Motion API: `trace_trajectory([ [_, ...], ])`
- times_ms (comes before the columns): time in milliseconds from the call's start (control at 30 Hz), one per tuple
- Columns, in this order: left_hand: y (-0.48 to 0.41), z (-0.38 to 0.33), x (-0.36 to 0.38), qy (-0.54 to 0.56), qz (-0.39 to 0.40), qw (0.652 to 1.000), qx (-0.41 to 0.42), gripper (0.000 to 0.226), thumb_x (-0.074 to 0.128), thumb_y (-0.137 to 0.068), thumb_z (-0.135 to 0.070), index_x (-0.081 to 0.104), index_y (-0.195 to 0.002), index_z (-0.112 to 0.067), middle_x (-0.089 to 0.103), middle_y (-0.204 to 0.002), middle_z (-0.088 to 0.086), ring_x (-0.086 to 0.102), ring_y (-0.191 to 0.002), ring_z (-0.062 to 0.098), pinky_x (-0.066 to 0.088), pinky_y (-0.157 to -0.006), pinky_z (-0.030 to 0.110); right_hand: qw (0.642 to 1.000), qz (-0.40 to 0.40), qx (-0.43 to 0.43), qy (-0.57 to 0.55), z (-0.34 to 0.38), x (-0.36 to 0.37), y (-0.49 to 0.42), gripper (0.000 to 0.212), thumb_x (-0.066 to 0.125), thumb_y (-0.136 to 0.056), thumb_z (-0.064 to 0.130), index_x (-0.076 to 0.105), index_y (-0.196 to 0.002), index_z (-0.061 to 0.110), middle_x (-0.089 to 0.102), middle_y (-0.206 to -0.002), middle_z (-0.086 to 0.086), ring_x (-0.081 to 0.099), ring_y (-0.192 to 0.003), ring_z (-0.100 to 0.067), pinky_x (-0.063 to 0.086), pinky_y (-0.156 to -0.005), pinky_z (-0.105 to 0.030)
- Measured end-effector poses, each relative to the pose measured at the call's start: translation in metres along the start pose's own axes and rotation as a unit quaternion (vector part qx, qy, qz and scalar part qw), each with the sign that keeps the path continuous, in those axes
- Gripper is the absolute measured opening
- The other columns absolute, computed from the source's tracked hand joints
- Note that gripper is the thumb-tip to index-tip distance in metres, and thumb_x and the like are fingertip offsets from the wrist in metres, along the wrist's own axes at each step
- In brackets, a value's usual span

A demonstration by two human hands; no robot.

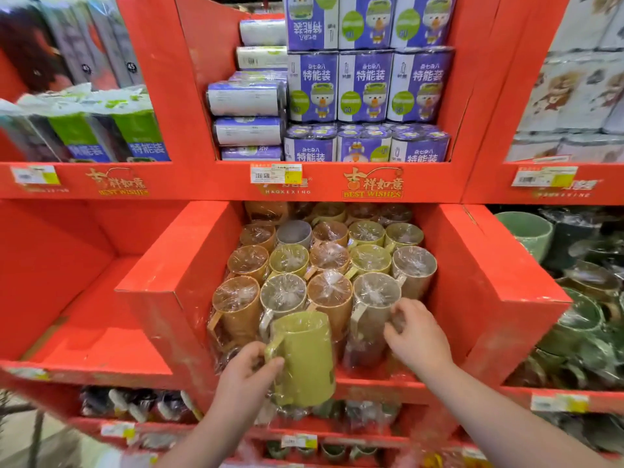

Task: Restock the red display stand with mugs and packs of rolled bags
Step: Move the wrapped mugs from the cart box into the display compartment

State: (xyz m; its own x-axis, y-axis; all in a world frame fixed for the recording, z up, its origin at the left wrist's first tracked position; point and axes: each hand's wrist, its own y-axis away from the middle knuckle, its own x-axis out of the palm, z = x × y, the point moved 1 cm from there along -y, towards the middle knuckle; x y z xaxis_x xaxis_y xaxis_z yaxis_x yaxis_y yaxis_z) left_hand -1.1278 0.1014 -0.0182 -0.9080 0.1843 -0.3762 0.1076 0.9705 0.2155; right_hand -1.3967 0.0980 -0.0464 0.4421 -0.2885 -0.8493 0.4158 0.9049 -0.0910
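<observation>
Gripping the handle of an olive-green, plastic-wrapped mug (304,358), the left hand (244,368) had its fingers curled tight around the loop, and the mug stood upright at the front edge of the red cardboard display stand (486,298). The right hand (417,336) lay with bent, loosely parted fingers against the side of a grey film-wrapped mug (371,319) in the front row; whether they truly clasped it could not be told.

Inside the middle red bin, wrapped mugs in orange, yellow-green and grey (324,261) stood upright in close rows, rims sealed with crinkled clear film, touching one another. On the shelf above, purple-and-white packs of rolled bags (366,87) were stacked in tiers, with more such packs lying on their sides (246,99) just beside them at the left. The neighbouring bin on the left (84,298) showed only its red floor.
</observation>
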Motion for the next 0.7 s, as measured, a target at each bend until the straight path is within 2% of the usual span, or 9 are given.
trace_trajectory([
  [100,0.004,-0.004,0.004,0.010,-0.011,1.000,-0.001,0.006,0.060,-0.090,-0.014,0.062,-0.086,-0.010,0.068,-0.083,0.003,0.062,-0.075,0.015,0.044,-0.062,0.021,0.998,0.045,-0.016,0.051,-0.004,-0.002,-0.011,0.065,0.065,-0.083,0.029,0.035,-0.140,0.028,0.031,-0.145,-0.002,0.041,-0.127,-0.028,0.044,-0.096,-0.039],
  [167,0.005,-0.006,0.004,0.023,-0.011,1.000,-0.002,0.006,0.060,-0.090,-0.013,0.063,-0.085,-0.011,0.068,-0.083,0.001,0.063,-0.077,0.016,0.045,-0.064,0.024,0.994,0.100,-0.009,0.038,-0.001,0.002,-0.015,0.074,0.064,-0.086,0.025,0.023,-0.147,0.031,0.011,-0.157,-0.004,0.046,-0.127,-0.029,0.046,-0.094,-0.038],
  [233,0.005,-0.009,0.003,0.035,-0.010,0.999,-0.001,0.008,0.059,-0.091,-0.013,0.062,-0.084,-0.009,0.069,-0.081,0.003,0.064,-0.076,0.018,0.047,-0.066,0.027,0.994,0.109,0.004,0.020,0.001,0.004,-0.019,0.069,0.060,-0.089,0.019,0.025,-0.147,0.030,0.007,-0.159,-0.004,0.054,-0.119,-0.027,0.047,-0.087,-0.034],
  [367,-0.001,-0.016,0.000,0.045,-0.012,0.999,0.011,0.010,0.058,-0.091,-0.013,0.062,-0.088,-0.005,0.070,-0.083,0.006,0.065,-0.080,0.022,0.047,-0.069,0.029,0.998,0.065,0.022,-0.002,0.005,0.005,-0.025,0.057,0.060,-0.089,0.017,0.037,-0.140,0.025,0.019,-0.153,-0.002,0.058,-0.111,-0.029,0.042,-0.079,-0.029],
  [567,-0.009,-0.017,-0.002,0.063,0.002,0.998,0.009,0.008,0.057,-0.092,-0.011,0.063,-0.086,-0.012,0.067,-0.071,-0.003,0.063,-0.069,0.015,0.046,-0.064,0.026,0.997,0.069,0.030,0.028,0.010,0.016,-0.022,0.051,0.063,-0.088,0.020,0.040,-0.133,0.017,0.018,-0.152,-0.006,0.059,-0.110,-0.032,0.045,-0.088,-0.036],
  [700,-0.020,-0.023,-0.004,0.073,0.024,0.997,0.020,0.007,0.057,-0.093,-0.011,0.062,-0.087,-0.011,0.069,-0.076,0.006,0.063,-0.064,0.014,0.048,-0.059,0.028,0.996,0.078,0.035,0.026,0.015,0.013,-0.028,0.058,0.062,-0.085,0.015,0.036,-0.136,0.021,0.019,-0.151,-0.004,0.060,-0.105,-0.030,0.049,-0.078,-0.034],
])
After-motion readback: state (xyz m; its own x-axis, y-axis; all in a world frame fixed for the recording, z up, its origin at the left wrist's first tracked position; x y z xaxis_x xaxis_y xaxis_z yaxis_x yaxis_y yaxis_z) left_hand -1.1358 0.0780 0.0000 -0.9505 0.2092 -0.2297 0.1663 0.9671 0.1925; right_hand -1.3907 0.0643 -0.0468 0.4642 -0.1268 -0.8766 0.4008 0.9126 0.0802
